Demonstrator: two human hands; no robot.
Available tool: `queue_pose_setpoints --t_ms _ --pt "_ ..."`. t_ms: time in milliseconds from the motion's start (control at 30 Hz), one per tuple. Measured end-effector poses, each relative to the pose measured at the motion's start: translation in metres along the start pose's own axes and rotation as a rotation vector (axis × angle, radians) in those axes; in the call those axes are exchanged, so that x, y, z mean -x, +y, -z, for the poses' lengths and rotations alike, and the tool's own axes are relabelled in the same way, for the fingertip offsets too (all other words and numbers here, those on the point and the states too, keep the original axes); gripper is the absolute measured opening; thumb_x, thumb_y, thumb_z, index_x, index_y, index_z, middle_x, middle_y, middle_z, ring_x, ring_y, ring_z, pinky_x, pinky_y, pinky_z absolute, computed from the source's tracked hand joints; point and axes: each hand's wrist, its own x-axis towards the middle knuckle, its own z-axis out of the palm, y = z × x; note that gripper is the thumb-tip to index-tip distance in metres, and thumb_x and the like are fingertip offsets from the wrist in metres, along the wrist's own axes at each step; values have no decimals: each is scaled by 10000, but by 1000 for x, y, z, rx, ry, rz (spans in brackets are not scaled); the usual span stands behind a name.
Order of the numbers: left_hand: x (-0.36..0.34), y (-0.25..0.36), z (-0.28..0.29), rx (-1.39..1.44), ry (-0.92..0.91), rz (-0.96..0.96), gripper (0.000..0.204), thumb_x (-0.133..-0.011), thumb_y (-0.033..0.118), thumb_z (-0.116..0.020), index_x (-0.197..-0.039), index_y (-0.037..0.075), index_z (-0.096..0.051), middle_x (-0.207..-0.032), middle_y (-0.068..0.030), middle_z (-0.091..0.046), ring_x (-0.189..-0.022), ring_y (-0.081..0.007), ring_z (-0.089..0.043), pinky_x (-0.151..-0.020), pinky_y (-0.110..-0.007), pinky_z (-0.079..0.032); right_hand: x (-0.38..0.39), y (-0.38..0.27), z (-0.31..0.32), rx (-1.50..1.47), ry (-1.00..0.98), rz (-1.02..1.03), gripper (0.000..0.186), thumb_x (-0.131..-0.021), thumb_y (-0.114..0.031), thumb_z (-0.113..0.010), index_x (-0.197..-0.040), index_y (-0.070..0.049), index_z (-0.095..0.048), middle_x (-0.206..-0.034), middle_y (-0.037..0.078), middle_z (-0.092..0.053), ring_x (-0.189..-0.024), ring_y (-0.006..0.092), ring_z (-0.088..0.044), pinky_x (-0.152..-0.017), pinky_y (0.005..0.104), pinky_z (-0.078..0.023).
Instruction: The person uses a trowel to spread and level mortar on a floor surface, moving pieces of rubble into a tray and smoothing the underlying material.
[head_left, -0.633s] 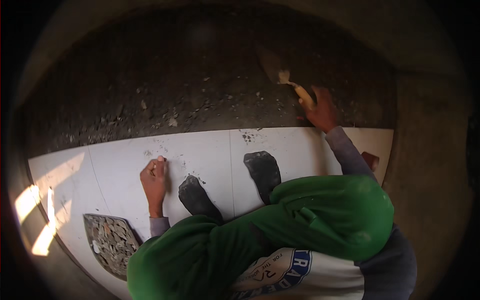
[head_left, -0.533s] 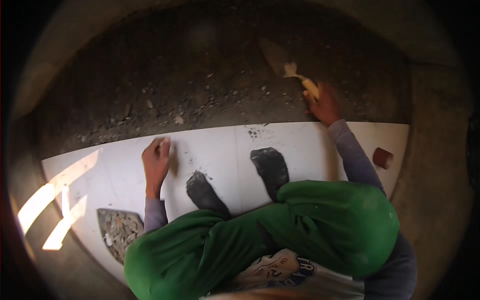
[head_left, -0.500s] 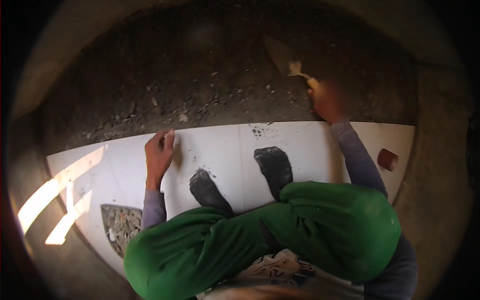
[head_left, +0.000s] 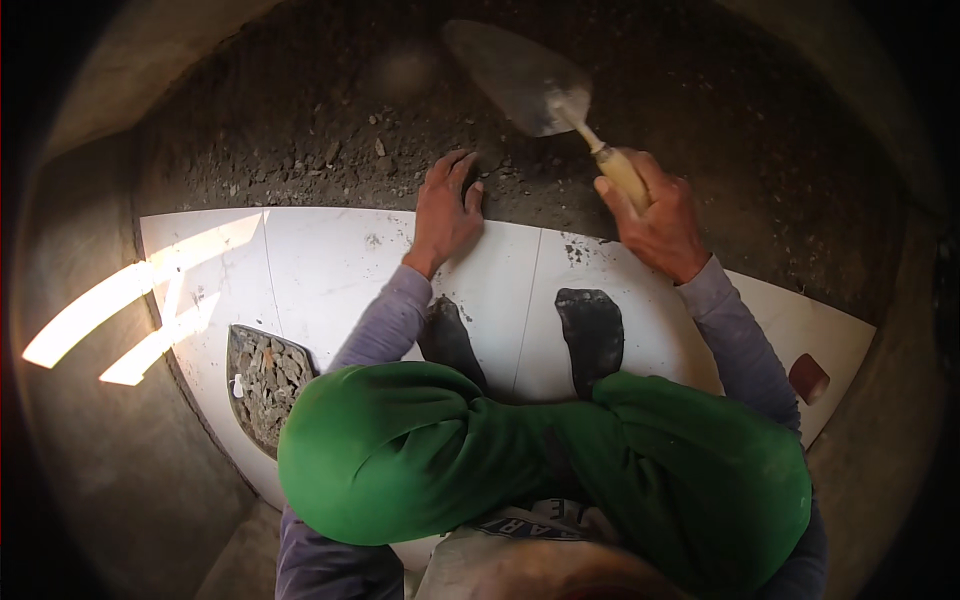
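My right hand [head_left: 662,218] grips the wooden handle of a pointed trowel [head_left: 520,78]. The broad metal blade points away and to the left, over dark loose soil [head_left: 330,150]. At the far edge of the white tile floor [head_left: 340,260], my left hand [head_left: 448,210] has its fingers apart and curved over the soil, the wrist above the tile. It appears to hold nothing; its fingertips are partly lost against the dark ground.
At left, a pointed cut-out in the tiles holds grey rubble [head_left: 268,385]. A dark red cylindrical piece [head_left: 808,380] sits by the right edge. My dark-covered feet [head_left: 590,335] stand on the tiles. Concrete walls [head_left: 110,420] close in the sides; crumbs of soil [head_left: 580,250] dot the tiles.
My left hand has reached forward from the tile edge onto the soil. The trowel, still in my right hand, has swung forward and left, and the view has shifted.
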Motion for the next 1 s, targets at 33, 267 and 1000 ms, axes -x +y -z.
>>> queue_pose_setpoints --t_ms 33,267,1000 --pt "7 -5 -4 23 86 10 466 -1016 139 -667 -1470 35 -641 -1538 -203 -587 -1446 -413 -532 -1227 -507 -423 -3 -3 -9 -3 -2 2 432 -1008 -343 -790 -1335 -75 -701 -922 182 -776 -820 361 -777 -732 449 -591" --pt "62 -95 36 -189 357 225 478 -1000 103 -642 -1463 -13 -619 -1511 -237 -582 -1446 -422 -496 -1235 -532 -375 -19 29 -45 709 -240 266 548 -1017 -274 -741 -1534 -149 -608 -1088 201 -782 -850 397 -772 -740 529 -595" --pt "93 -141 30 -244 536 423 725 -1126 288 -546 -1732 -10 -281 -1818 -283 -192 -1687 -482 -142 -1352 -580 -138 21 15 -8 738 -264 204 505 -913 -235 -824 -1401 -166 -715 -1110 171 -813 -857 404 -790 -751 514 -631"
